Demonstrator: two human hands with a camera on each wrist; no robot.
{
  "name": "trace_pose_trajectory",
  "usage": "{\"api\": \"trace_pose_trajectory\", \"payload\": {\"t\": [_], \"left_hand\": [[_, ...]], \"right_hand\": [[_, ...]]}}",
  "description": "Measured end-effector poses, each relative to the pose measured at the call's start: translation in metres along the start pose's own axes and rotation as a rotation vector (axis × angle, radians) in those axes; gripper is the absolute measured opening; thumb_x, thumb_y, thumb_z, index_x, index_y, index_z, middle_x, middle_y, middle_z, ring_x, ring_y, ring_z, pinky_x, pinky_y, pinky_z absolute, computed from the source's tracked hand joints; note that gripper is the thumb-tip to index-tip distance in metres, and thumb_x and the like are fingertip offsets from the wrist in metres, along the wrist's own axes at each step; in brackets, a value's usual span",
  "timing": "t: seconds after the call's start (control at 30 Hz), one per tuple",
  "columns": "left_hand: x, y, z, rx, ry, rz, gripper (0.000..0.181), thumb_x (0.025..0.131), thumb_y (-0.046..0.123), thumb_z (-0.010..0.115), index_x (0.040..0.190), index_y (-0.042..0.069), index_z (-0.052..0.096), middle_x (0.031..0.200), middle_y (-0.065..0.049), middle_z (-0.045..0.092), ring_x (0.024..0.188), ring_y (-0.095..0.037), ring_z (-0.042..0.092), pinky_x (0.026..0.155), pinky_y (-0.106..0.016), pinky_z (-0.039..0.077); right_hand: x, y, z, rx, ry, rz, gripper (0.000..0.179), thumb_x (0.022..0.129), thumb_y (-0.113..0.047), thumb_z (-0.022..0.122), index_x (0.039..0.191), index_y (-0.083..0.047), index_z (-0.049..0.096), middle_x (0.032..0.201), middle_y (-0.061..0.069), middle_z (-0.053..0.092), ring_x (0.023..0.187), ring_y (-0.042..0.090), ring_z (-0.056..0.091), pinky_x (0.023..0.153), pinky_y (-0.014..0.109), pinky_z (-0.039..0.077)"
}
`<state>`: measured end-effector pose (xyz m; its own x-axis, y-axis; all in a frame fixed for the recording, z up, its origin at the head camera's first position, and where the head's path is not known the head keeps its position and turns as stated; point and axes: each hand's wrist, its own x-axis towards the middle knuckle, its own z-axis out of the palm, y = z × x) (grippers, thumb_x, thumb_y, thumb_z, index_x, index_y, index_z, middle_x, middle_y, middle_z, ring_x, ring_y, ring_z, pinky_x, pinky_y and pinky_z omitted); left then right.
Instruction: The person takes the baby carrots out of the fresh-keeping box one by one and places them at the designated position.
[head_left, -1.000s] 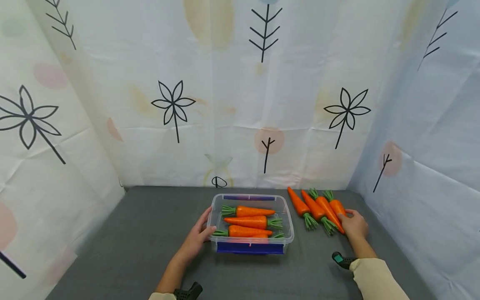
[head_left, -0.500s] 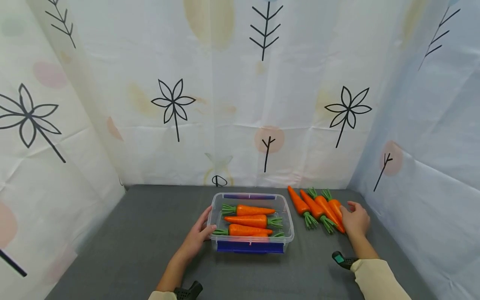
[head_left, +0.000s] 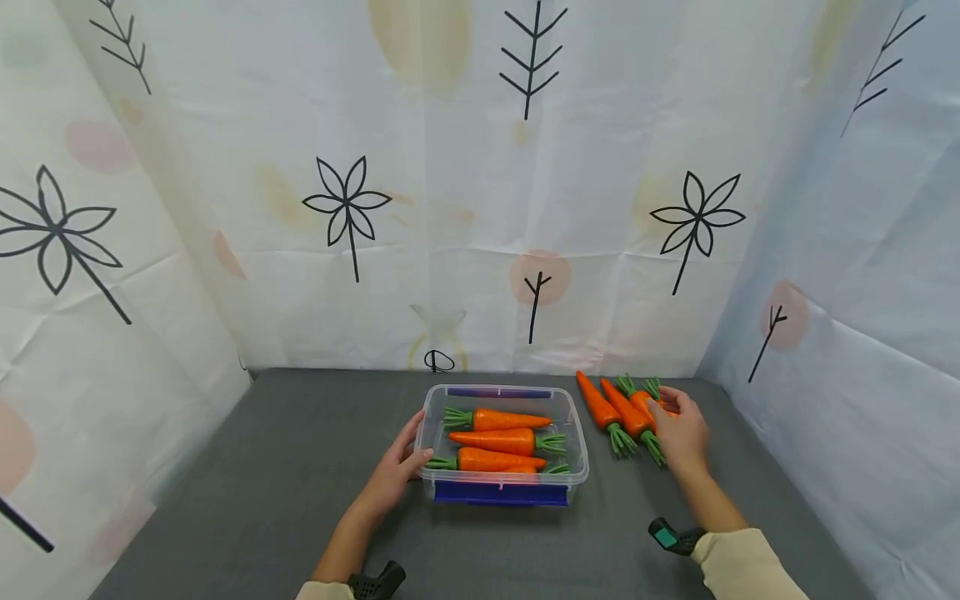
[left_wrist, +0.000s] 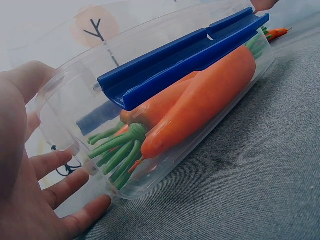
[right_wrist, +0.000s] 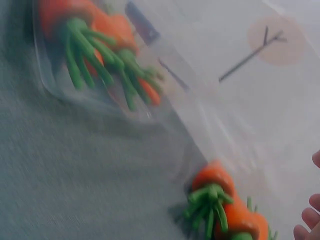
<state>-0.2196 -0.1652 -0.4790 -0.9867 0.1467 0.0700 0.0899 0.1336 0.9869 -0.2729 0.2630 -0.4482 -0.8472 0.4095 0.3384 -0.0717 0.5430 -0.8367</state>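
Observation:
A clear plastic food container (head_left: 577, 433) with blue clip latches stands open-topped, several carrots (head_left: 504, 442) with green tops lying inside. At its left end my left hand (head_left: 395, 467) rests against the wall, thumb by the front corner of the rim. The left wrist view shows the fingers (left_wrist: 67, 187) spread and fairly straight along the outside. My right hand (head_left: 682, 433) is over the right end of a group of loose carrots (head_left: 600, 404), thumb and fingers apart around the rightmost one and partly hiding it. Only fingertips (right_wrist: 312, 216) of that hand show in the right wrist view.
A grey cloth-covered table (head_left: 300, 467) lies under everything. White patterned fabric (head_left: 465, 208) hangs behind and along both sides. The loose carrots lie near the table's back right, close to the fabric.
My right hand was at the rightmost carrot, drew back slightly, then moved left and farther over the loose carrots. The left hand and container have stayed put.

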Motion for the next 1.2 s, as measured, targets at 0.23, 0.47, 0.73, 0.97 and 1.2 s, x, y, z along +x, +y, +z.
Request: {"api": "trace_pose_trajectory", "payload": {"t": [0.23, 0.47, 0.73, 0.97, 1.2], "left_hand": [[0.005, -0.011, -0.001, 0.024, 0.009, -0.011, 0.061, 0.101, 0.019, 0.052, 0.156, 0.02, 0.025, 0.152, -0.02, 0.031, 0.111, -0.032, 0.052, 0.09, -0.044, 0.048], [0.007, -0.018, -0.003, -0.004, 0.001, 0.012, 0.061, 0.101, 0.017, 0.052, 0.155, 0.024, 0.026, 0.153, -0.017, 0.032, 0.11, -0.031, 0.053, 0.086, -0.037, 0.048], [0.008, -0.019, -0.003, -0.008, 0.003, 0.013, 0.061, 0.101, 0.016, 0.051, 0.156, 0.022, 0.025, 0.152, -0.019, 0.032, 0.111, -0.033, 0.053, 0.086, -0.04, 0.048], [0.008, -0.02, -0.003, -0.003, 0.0, 0.008, 0.061, 0.101, 0.018, 0.051, 0.156, 0.023, 0.024, 0.153, -0.018, 0.031, 0.111, -0.032, 0.053, 0.087, -0.041, 0.048], [0.006, -0.017, -0.003, -0.006, -0.004, 0.002, 0.062, 0.101, 0.021, 0.053, 0.155, 0.024, 0.025, 0.153, -0.018, 0.03, 0.111, -0.031, 0.053, 0.088, -0.041, 0.048]], "right_hand": [[-0.01, -0.009, 0.012, 0.097, -0.073, -0.044, 0.037, 0.095, -0.018, 0.065, 0.128, -0.003, 0.059, 0.123, 0.018, 0.059, 0.112, 0.029, 0.054, 0.084, 0.034, 0.041], [-0.02, -0.014, 0.021, 0.166, -0.184, -0.058, 0.04, 0.096, -0.021, 0.063, 0.132, -0.005, 0.057, 0.128, 0.017, 0.057, 0.112, 0.025, 0.052, 0.078, 0.014, 0.04], [-0.032, -0.016, 0.032, 0.293, -0.329, -0.076, 0.047, 0.097, -0.018, 0.063, 0.139, -0.003, 0.051, 0.136, 0.021, 0.051, 0.119, 0.032, 0.05, 0.083, 0.01, 0.04], [-0.042, -0.018, 0.037, 0.308, -0.466, -0.109, 0.053, 0.098, -0.018, 0.06, 0.146, -0.005, 0.043, 0.144, 0.02, 0.044, 0.127, 0.036, 0.046, 0.099, 0.041, 0.041], [-0.05, -0.015, 0.045, 0.349, -0.594, -0.088, 0.055, 0.099, -0.017, 0.058, 0.149, -0.005, 0.038, 0.149, 0.022, 0.037, 0.132, 0.042, 0.04, 0.102, 0.057, 0.035]]}}
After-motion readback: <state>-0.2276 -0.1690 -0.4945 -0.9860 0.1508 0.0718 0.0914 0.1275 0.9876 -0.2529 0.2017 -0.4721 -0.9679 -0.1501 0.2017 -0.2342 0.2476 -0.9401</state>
